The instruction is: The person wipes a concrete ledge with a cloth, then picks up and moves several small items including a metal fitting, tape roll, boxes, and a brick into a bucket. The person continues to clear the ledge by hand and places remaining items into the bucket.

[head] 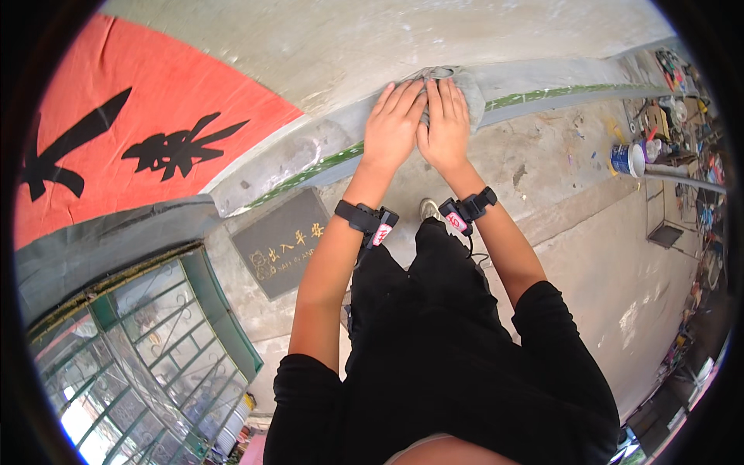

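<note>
My left hand (393, 125) and my right hand (447, 125) lie side by side, palms down, on a bunched grey cloth (475, 104). They press it against the lower part of a plastered wall (511, 32). The fingers are stretched out over the fabric, and the two thumbs nearly meet. Folds of the cloth show beyond the fingertips and to the right of my right hand; the palms hide the rest. Each wrist wears a black strap with a small black device, the left device (381, 224) and the right device (456, 216).
A green painted stripe (558, 93) runs along the wall. Left are a red paper banner (192, 104) with black characters, a dark doormat (285, 244) and a barred metal gate (174, 325). A paint bucket (628, 160) and clutter stand right. My shoe (429, 208) is on the concrete floor (581, 279).
</note>
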The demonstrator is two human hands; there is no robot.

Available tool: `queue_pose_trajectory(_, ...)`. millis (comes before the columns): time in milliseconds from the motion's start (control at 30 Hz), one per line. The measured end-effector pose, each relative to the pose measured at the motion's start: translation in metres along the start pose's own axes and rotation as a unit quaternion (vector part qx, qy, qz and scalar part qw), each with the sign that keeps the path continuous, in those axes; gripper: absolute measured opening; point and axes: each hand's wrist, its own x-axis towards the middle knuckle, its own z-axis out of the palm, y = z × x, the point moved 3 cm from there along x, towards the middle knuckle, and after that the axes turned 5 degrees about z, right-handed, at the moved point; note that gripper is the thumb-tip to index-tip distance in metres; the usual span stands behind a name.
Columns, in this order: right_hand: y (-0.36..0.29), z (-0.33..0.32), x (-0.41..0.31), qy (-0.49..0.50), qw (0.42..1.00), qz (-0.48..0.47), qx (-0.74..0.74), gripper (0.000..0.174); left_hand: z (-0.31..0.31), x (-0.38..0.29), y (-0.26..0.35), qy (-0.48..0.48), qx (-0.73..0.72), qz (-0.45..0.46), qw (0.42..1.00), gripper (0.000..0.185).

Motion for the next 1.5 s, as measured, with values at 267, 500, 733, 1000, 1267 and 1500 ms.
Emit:
queue_pose_trajectory(267,-0.076,0.04,-0.023,0.02,0.999,-0.034,0.021,0.065,-0.061,-0.057,-0.036,0.004,-0.002,-0.058,0.998,0.039)
queue_pose_trajectory(500,-0.15,0.07,-0.04,-0.015,0.997,-0.061,0.044,0.065,-0.113,-0.113,-0.073,0.007,0.048,-0.073,0.996,0.037)
queue_pose_trajectory(733,-0.203,0.082,-0.046,-0.039,0.992,-0.106,0.051,0.065,-0.15,-0.152,-0.095,0.02,0.077,-0.082,0.993,0.036)
queue_pose_trajectory(1000,-0.282,0.113,-0.062,-0.05,0.981,-0.16,0.098,0.066,-0.204,-0.206,-0.124,0.044,0.145,-0.117,0.982,0.033)
queue_pose_trajectory(1267,-0.345,0.143,-0.076,-0.091,0.954,-0.228,0.171,0.068,-0.242,-0.267,-0.14,0.079,0.136,-0.282,0.947,0.04)
queue_pose_trajectory(1500,-0.368,0.126,-0.074,-0.12,0.896,-0.297,0.306,0.074,-0.27,-0.272,-0.103,0.237,-0.025,-0.354,0.904,0.049)
